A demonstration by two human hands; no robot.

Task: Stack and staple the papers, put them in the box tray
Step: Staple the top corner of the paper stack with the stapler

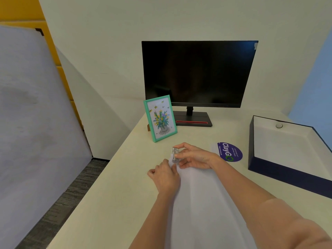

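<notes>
Head view, as I log it: right hand (194, 157) curled round a small clear stapler (174, 155) at the far corner of the white papers (201, 203); left hand (166, 177) grips that same corner with curled fingers, just beside the stapler. Papers lie on the cream desk (116, 194) between both forearms. Navy box tray (287, 174) sits well apart on the right, purple sticker (230, 151) between it and the hands; green picture frame (159, 118) and dark monitor (197, 72) stand behind.

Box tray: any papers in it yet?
No: the box tray holds no sheets; the papers lie on the desk under the left hand, with the right hand gripping the stapler at their far corner.
</notes>
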